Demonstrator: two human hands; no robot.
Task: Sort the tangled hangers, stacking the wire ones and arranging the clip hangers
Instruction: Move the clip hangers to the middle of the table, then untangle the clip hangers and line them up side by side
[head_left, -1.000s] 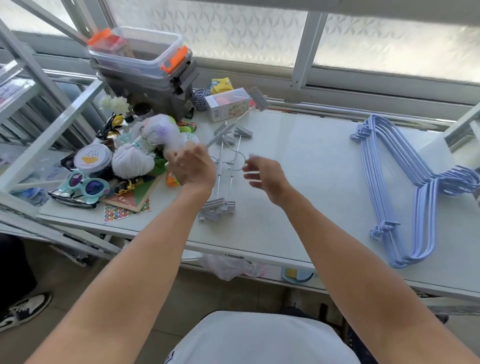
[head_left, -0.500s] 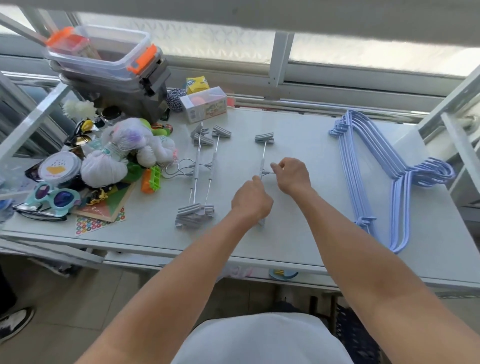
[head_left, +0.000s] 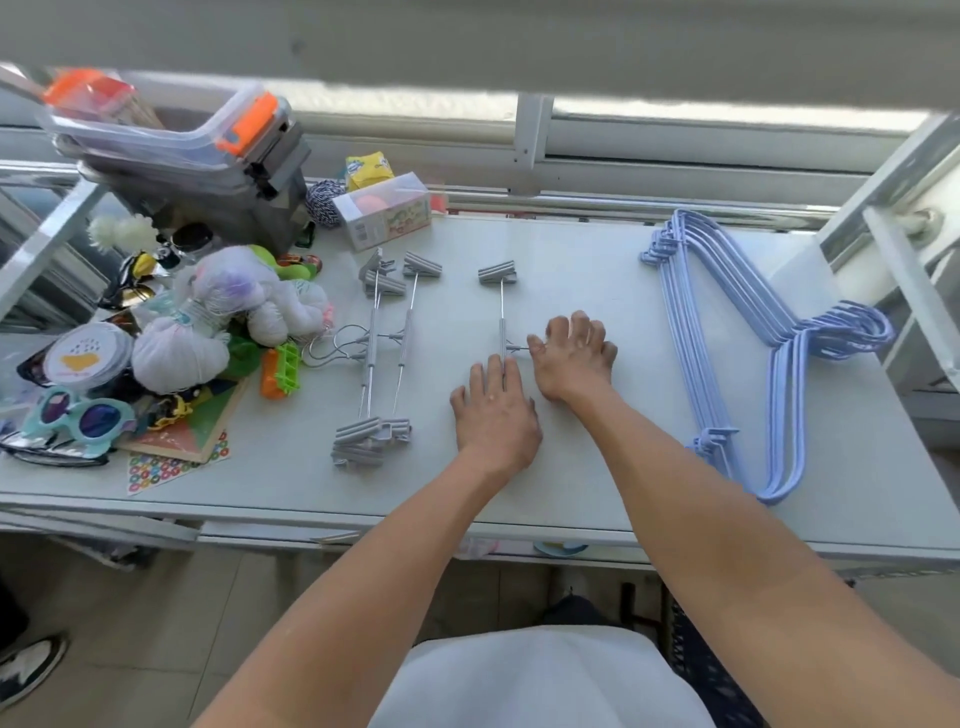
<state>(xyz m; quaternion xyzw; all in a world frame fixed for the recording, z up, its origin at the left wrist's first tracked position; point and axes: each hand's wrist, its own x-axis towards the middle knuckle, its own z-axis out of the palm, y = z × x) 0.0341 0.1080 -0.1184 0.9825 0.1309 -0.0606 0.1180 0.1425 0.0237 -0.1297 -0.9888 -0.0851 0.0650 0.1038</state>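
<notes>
Both hands flat on the pale counter now: left hand pressing the lone grey metal clip hanger, fingers spread, gripping nothing; right hand splayed over its hook. Blue wire hangers sit stacked well apart on the right.

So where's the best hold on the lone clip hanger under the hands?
Grip the clip hanger's bare metal bar between the far clip and the centre hook joint, coming from above. It lies flat on the table, and the bar is thin with space on both sides.
</notes>
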